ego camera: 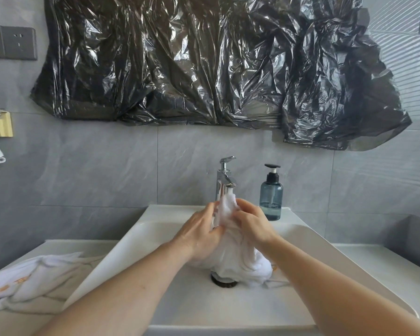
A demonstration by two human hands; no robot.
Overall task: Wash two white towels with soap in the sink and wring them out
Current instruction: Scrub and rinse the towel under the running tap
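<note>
A wet white towel (238,258) is bunched over the sink (308,236), its top right under the chrome faucet (224,180). My left hand (199,231) grips the towel's left side. My right hand (251,223) grips its right side, fingers curled into the cloth. The towel's lower part hangs down onto the drain (223,282). A second white towel (32,282), with orange print, lies crumpled on the counter left of the sink. A blue soap pump bottle (271,197) stands on the sink's back rim, right of the faucet.
Black plastic sheeting (216,64) covers the wall above the sink. A grey socket plate (11,42) is at upper left. A yellow holder (1,124) with white items hangs at the left edge. A grey ledge (415,241) rises at right.
</note>
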